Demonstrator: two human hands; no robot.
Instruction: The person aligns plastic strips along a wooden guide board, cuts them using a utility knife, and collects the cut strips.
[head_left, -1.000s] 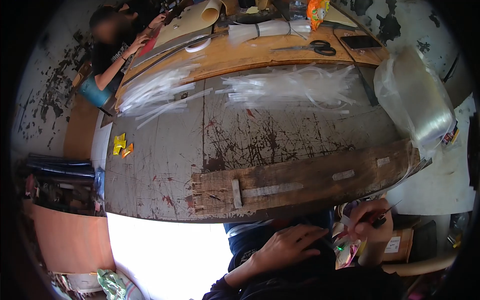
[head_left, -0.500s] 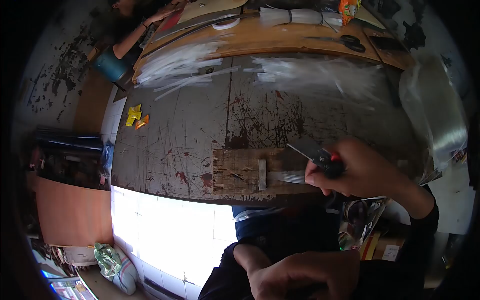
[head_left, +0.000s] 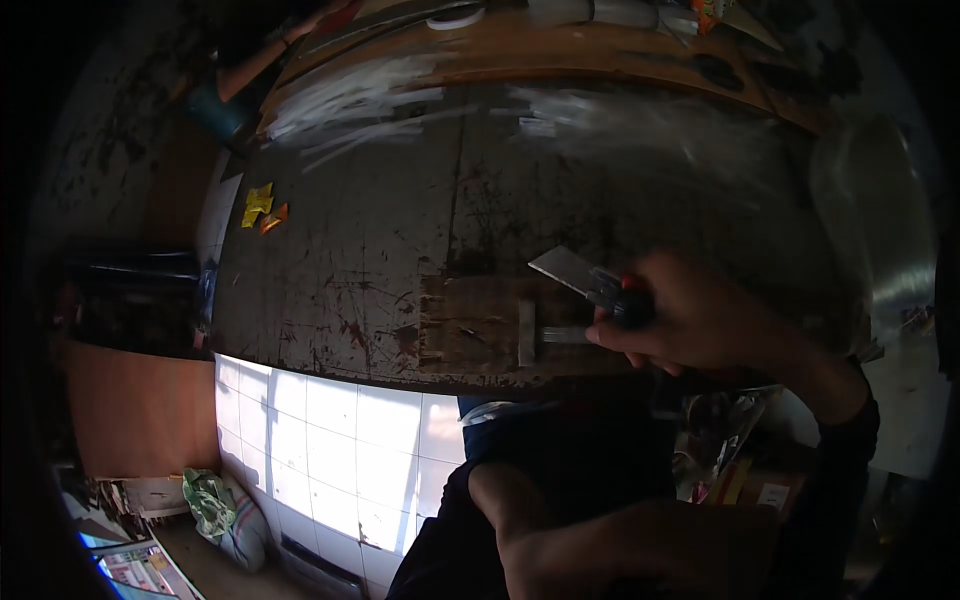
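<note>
My head cam's abv the near side of the scratched worktable (head_left: pixel 340 235), close, facing fwd & down across it.

A black sleeve (head_left: pixel 848 415) ends behind the grip of the right hand (head_left: pixel 680 310), a dark sleeve (head_left: pixel 456 495) behind the left hand (head_left: pixel 620 555), and dark blue cloth (head_left: pixel 475 438) bears a pale band (head_left: pixel 495 411).

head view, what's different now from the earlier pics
The right hand came from beyond the table's near edge, moving left to over the wooden board, carrying the cutter knife. The left hand sank lower in view. The picture darkened. The board and the yellow packets stayed put on the table.
</note>
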